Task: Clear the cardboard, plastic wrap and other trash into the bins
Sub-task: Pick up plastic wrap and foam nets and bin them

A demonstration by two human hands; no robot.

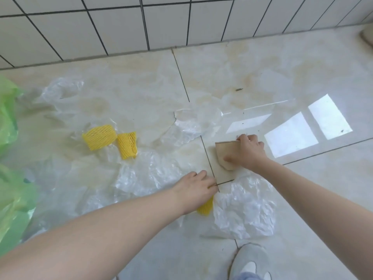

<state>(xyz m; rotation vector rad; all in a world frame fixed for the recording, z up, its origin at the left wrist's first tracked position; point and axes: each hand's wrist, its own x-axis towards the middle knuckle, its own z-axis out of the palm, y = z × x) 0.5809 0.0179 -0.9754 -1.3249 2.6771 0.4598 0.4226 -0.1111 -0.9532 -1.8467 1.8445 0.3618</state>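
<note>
Head view: cardboard scrap [225,153] is gripped by right hand [249,153], a thin stick [225,181] pinched by left hand [194,187] over plastic wrap [246,209]

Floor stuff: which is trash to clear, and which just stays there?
Trash to clear:
torn brown cardboard piece
crumpled clear plastic wrap
yellow foam net sleeves
thin brown stick

Just there:
grey slipper
white tiled wall
green plastic bag
</note>
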